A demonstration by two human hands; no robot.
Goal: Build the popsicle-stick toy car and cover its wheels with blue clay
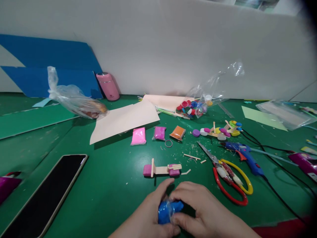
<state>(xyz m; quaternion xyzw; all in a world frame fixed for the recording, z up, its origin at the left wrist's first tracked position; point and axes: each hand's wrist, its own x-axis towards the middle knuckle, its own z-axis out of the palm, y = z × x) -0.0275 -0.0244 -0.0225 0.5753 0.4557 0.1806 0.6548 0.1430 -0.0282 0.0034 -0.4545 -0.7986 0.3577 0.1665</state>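
Between both hands, low in the head view, is a blue packet of modelling clay (166, 212) in clear wrap. My left hand (151, 211) curls round its left side, with the thumb and fingers on it. From the right, my right hand (195, 205) pinches the wrap. Just beyond the fingers lies a small model (161, 170) of two purple blocks joined by a flat wooden strip, with short sticks on top. Behind it are a pink clay packet (138, 136), a purple packet (159, 133) and an orange packet (177, 132).
Scissors (224, 175) with red and yellow handles lie right, beside a blue glue gun (244, 155) and its cord. A phone (47, 195) lies left. Farther back are a bag of bottle caps (193, 107), cream paper (123, 120), a pink flask (108, 86) and a bottle-cap model (220, 131).
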